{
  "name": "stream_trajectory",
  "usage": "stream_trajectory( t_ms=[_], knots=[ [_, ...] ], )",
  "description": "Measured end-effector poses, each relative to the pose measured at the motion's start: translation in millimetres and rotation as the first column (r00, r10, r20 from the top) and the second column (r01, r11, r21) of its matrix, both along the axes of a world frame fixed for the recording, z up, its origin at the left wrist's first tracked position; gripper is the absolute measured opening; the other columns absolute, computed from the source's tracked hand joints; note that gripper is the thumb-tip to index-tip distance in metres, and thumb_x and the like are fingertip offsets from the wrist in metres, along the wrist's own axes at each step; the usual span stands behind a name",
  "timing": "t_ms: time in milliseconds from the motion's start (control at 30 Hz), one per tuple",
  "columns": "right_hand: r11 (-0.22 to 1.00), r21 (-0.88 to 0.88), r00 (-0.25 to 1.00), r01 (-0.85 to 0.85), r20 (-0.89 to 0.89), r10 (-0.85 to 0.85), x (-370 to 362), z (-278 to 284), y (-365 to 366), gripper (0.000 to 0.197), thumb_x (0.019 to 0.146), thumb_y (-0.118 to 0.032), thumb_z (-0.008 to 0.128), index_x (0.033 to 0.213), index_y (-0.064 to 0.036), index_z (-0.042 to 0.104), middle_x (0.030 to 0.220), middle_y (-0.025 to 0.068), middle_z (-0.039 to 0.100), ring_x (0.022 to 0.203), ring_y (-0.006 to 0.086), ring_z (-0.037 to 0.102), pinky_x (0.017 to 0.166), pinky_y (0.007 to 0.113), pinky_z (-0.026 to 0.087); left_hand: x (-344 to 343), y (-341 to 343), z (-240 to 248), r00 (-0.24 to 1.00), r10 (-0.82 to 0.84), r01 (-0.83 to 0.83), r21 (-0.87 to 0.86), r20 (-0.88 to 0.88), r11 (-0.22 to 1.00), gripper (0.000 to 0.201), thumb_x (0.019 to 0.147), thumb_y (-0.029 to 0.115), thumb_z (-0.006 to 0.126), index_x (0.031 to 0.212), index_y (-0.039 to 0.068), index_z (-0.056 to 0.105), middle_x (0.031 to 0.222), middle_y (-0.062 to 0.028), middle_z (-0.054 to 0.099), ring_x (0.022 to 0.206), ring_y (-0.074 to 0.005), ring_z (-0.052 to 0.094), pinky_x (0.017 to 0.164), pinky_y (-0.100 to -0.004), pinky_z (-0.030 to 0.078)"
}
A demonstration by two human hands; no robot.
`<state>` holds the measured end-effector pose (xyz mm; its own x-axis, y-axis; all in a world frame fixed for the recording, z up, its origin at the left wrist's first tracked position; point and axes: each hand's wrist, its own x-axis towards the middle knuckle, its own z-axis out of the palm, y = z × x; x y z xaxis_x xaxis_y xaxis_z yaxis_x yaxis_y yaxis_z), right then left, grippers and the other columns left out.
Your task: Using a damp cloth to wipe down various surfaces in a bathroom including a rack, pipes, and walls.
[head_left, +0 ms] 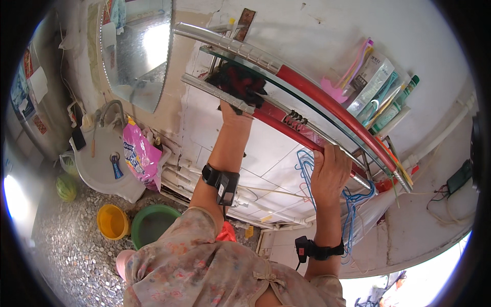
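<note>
My left hand (235,113) reaches up to the left part of a wall rack and holds a crumpled black and red cloth (238,84) between its glass shelf (302,100) and lower rail. The cloth and the rail hide most of its fingers. My right hand (331,169) is closed round the lower red and silver rail (286,128), near its right part. Above it, a thicker red and silver rail (327,97) edges the shelf. Blue hangers (350,215) hang from the rack below my right hand.
On the shelf's right stand boxes (376,82), tubes and toothbrushes. At the left are a mirror (135,56), a washbasin (97,158) and a pink bag (140,156). A yellow bucket (111,235), a green basin (137,227) and a watermelon (66,187) are on the floor.
</note>
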<state>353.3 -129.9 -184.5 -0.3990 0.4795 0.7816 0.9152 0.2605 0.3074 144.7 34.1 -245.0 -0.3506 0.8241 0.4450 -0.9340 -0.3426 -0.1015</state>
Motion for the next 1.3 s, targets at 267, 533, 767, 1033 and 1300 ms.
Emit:
stream_trajectory(
  t_ms=[267, 533, 767, 1033, 1300],
  knots=[
    [1.0, 0.017, 1.0, 0.024, 0.013, -0.024, 2, 1, 1, 0.03, 0.097, -0.034, 0.049, 0.093, -0.0043, 0.053, 0.088, 0.0136, 0.055, 0.085, 0.034, 0.054, 0.078, 0.047, 0.041, 51, -37, 3, 0.958, -0.287, 0.287, -0.003, -0.021, 0.958, 0.034, 0.093, 0.03, 0.057, 0.121, 0.01, 0.054, 0.113, -0.0107, 0.062, 0.105, -0.0284, 0.061, 0.094, -0.046, 0.051],
    [0.999, -0.032, 0.999, 0.041, 0.009, -0.041, 2, 1, -3, 0.027, 0.098, -0.027, 0.047, 0.102, -0.0024, 0.055, 0.09, 0.0161, 0.056, 0.086, 0.0359, 0.055, 0.078, 0.047, 0.04, -21, -23, 18, 0.976, -0.215, 0.213, -0.038, -0.046, 0.976, 0.04, 0.093, 0.042, 0.054, 0.117, 0.01, 0.056, 0.105, -0.0119, 0.064, 0.101, -0.037, 0.061, 0.089, -0.0544, 0.05],
    [0.999, 0.008, 0.999, 0.035, 0.0, -0.035, 4, 0, -1, 0.034, 0.099, -0.038, 0.045, 0.092, -0.0056, 0.053, 0.088, 0.013, 0.055, 0.085, 0.0331, 0.054, 0.078, 0.047, 0.041, 6, -19, 4, 0.928, -0.365, 0.348, 0.175, 0.077, 0.921, 0.046, 0.095, 0.047, 0.049, 0.128, 0.015, 0.053, 0.116, -0.0113, 0.062, 0.106, -0.0388, 0.059, 0.091, -0.0551, 0.05],
    [0.999, 0.021, 0.999, 0.044, 0.012, -0.044, 2, 0, 1, 0.032, 0.099, -0.035, 0.044, 0.093, -0.0049, 0.053, 0.087, 0.0135, 0.055, 0.085, 0.0347, 0.054, 0.078, 0.047, 0.041, 57, -47, 12, 0.938, -0.312, 0.316, -0.002, -0.15, 0.949, 0.024, 0.092, 0.025, 0.057, 0.112, 0.011, 0.057, 0.102, -0.0105, 0.066, 0.097, -0.0292, 0.064, 0.084, -0.0417, 0.054],
    [0.996, -0.036, 0.997, 0.081, -0.017, -0.081, 2, -2, -3, 0.03, 0.098, -0.035, 0.046, 0.094, -0.0055, 0.054, 0.091, 0.0131, 0.057, 0.088, 0.0331, 0.055, 0.079, 0.047, 0.041, -34, -45, 24, 0.987, -0.123, 0.111, -0.118, -0.106, 0.987, 0.01, 0.093, 0.016, 0.052, 0.097, 0.007, 0.055, 0.09, -0.0098, 0.061, 0.075, -0.0275, 0.064, 0.072, -0.0449, 0.059]
  ],
)
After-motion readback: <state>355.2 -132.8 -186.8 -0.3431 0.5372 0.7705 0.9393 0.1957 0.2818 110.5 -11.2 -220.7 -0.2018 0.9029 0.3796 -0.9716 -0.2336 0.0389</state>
